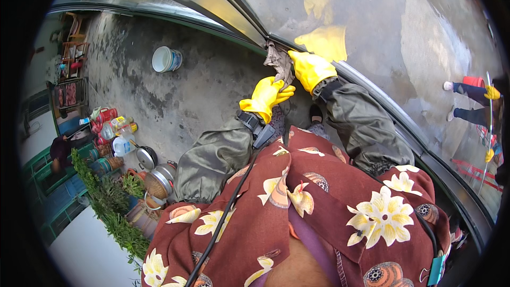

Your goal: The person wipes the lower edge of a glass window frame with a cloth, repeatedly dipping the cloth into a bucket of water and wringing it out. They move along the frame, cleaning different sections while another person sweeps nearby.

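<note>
A greyish, crumpled cloth (279, 61) hangs against the corner of a metal door or window frame (269, 34). My left hand (265, 97), in a yellow rubber glove, grips the lower end of the cloth. At the cloth's upper right, my right hand (312, 69), in a matching glove, rests its fingertips on the frame's edge; whether it also pinches the cloth is hidden. Beyond the frame, a large glass pane (366, 20) reflects the yellow glove. Both forearms wear dark grey-green sleeve covers.
On the concrete floor stands a white bucket (162, 59). Plastic bottles (123, 144), a lidded pan (146, 157), metal pots (161, 177) and leafy plants (115, 211) crowd the lower left. A person in yellow gloves with a pole (484, 143) and a red bucket (473, 81) appear at right, possibly reflected.
</note>
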Demonstrator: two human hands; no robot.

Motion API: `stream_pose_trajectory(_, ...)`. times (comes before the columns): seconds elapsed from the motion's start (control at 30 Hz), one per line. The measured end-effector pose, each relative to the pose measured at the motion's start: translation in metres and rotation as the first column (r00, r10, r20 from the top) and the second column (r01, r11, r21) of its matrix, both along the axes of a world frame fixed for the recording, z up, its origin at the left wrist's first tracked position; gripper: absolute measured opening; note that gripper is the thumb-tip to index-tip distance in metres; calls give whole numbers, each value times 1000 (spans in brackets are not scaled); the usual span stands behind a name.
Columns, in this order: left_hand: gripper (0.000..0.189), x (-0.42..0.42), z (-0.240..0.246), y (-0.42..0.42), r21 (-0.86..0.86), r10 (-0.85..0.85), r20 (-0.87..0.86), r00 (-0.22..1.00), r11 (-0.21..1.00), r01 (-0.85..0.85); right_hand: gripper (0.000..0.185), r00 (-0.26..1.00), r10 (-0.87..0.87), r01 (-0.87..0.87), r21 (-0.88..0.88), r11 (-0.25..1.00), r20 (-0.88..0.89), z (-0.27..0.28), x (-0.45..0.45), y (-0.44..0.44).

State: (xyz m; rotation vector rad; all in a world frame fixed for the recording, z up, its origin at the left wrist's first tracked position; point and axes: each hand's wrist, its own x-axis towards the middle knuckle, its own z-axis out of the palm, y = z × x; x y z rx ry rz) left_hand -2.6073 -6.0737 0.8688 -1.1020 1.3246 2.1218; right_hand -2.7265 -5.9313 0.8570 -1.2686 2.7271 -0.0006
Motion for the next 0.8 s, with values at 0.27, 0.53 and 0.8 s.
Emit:
stream_pose_trajectory(0.27, 33, 6, -5, -6, -4, -45, 73, 996, 999, 46, 15, 978, -161, 166, -29, 986, 135, 7, -7, -6)
stream_pose_trajectory(0.53, 36, 2, -2, 1, -18, 72, -20, 997, 997, -72, 36, 945, -72, 142, -202, 969, 318, 19, -17, -5)
stream_pose_trajectory(0.8, 31, 5, -6, 0, 14, -115, 85, 990, 993, 114, 36, 935, -151, 149, 33, 988, 321, 44, -14, 3)
